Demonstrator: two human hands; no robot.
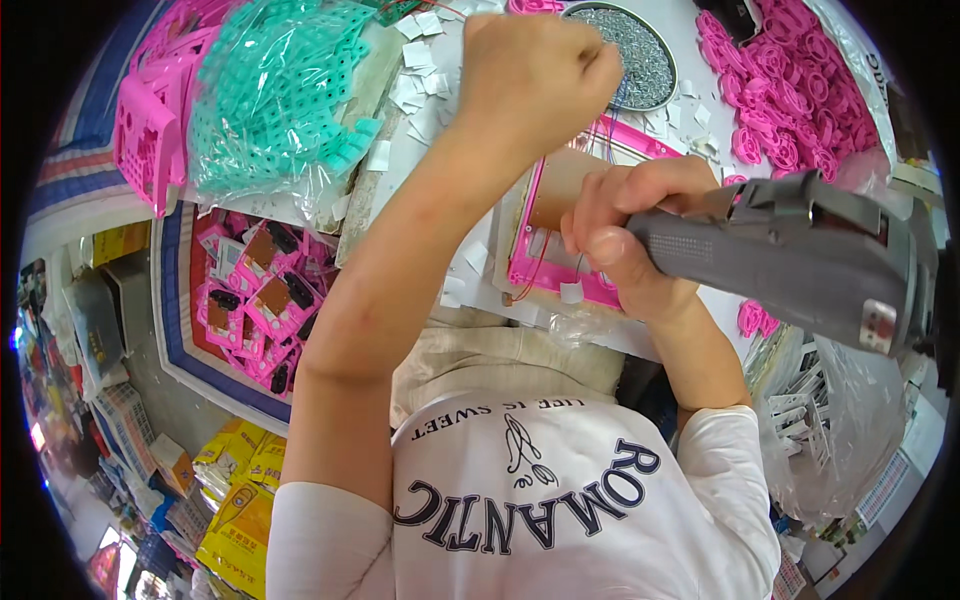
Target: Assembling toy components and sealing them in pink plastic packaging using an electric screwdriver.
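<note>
Cluttered and crowded, the white table (690, 45) carries heaps of plastic parts: a bag of teal pieces (275, 85) to the left, a pile of pink ring-shaped parts (775, 95) to the right, and a round metal dish of small screws (632, 45) at the top. Below the table edge, a tray of finished pink assemblies (262, 300) sits on the left.

Directly before the person lies a pink frame (545, 255) with thin wires running along it. The left hand (535, 75) is closed into a fist over the near rim of the screw dish; whether it pinches a screw cannot be told. The right hand (625, 240) is wrapped firmly around the grip of a grey electric screwdriver (800, 250), which lies roughly level, just right of the frame; its tip is hidden.

Judging from this, the step in hand is fetching a screw for the frame. The next move would call for seating the screw in a hole, then swinging the driver upright squarely onto it, clear of the wires.
</note>
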